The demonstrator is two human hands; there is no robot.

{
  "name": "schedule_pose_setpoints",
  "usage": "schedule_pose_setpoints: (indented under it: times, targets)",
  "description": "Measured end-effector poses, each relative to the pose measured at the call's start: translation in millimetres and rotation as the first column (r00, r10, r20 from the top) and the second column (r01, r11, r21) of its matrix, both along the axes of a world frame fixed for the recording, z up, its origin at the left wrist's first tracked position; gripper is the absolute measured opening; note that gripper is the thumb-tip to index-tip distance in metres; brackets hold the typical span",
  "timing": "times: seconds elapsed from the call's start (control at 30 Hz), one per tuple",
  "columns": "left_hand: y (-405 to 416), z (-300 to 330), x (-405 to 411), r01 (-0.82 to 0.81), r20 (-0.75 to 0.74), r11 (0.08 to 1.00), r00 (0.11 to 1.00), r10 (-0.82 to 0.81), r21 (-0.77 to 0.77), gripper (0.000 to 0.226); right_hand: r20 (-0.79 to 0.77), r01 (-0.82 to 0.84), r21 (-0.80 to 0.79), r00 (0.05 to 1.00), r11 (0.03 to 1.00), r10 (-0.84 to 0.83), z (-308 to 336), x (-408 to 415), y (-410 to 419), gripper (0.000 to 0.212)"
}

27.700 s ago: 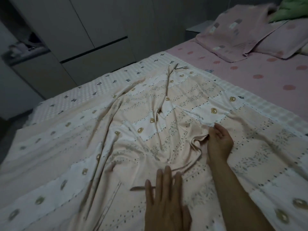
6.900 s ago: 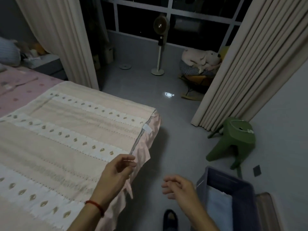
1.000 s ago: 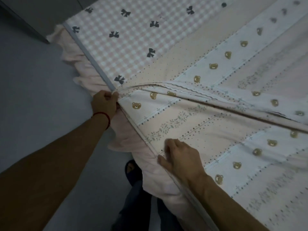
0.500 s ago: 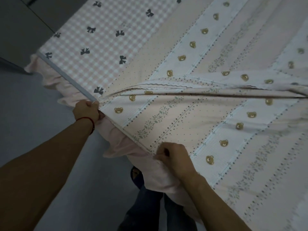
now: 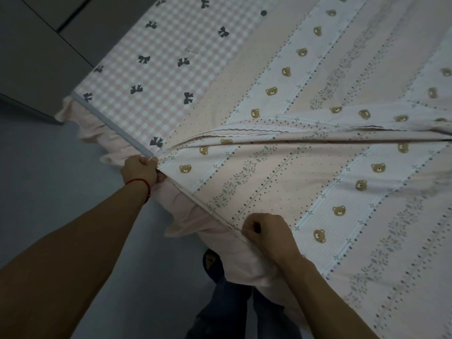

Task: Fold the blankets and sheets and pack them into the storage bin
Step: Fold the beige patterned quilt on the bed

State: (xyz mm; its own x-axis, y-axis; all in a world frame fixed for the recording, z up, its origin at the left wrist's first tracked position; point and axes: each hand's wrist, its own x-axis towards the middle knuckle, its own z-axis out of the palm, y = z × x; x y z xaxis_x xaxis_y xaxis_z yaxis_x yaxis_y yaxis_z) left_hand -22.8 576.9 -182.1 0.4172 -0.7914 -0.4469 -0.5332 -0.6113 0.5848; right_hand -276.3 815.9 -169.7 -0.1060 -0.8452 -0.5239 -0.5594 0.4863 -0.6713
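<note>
A peach and white striped sheet [image 5: 281, 182] printed with small bears and leaf sprigs lies spread over the bed, with a long fold ridge running from its near corner toward the right. My left hand [image 5: 140, 169] grips that corner at the bed's edge. My right hand [image 5: 266, 236] pinches the sheet's hem further along the same edge. Under it lies a pink gingham sheet [image 5: 156, 69] with dark bows. The storage bin is out of view.
A pink ruffled bed skirt [image 5: 186, 216] hangs below the edge. Grey floor [image 5: 49, 172] lies to the left. A grey wardrobe [image 5: 29, 45] stands at the top left. My legs and a slipper [image 5: 212, 263] are below the bed edge.
Both hands keep their hold on the sheet's edge. The right hand went from lying flat to pinching the hem. The view shifted slightly.
</note>
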Motion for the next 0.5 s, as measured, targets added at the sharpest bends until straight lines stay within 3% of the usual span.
schedule_pose_setpoints:
  times: [0.1,0.17,0.37,0.43,0.5]
  targets:
    - [0,0,2,0.035,0.045,0.999,0.998,-0.034,-0.023,0.018,0.151,0.127,0.043,0.98,0.991,-0.132,6,-3,2,0.014]
    - [-1,0,3,0.083,0.102,0.996,0.992,-0.079,-0.034,0.016,0.19,0.122,0.075,0.973,0.99,-0.134,9,1,2,0.015]
    - [-6,-7,8,0.124,0.188,0.992,0.974,-0.125,0.016,0.018,0.028,-0.068,0.145,0.997,0.987,0.065,5,19,-8,0.015]
    - [-5,1,-2,0.119,0.216,0.993,0.969,-0.119,0.013,0.014,0.077,-0.099,0.158,0.993,0.983,0.087,6,13,-12,0.015]
    - [2,13,-23,0.161,0.354,0.987,0.924,-0.148,-0.007,0.022,0.139,-0.049,0.116,0.99,0.992,0.032,12,3,-13,0.018]
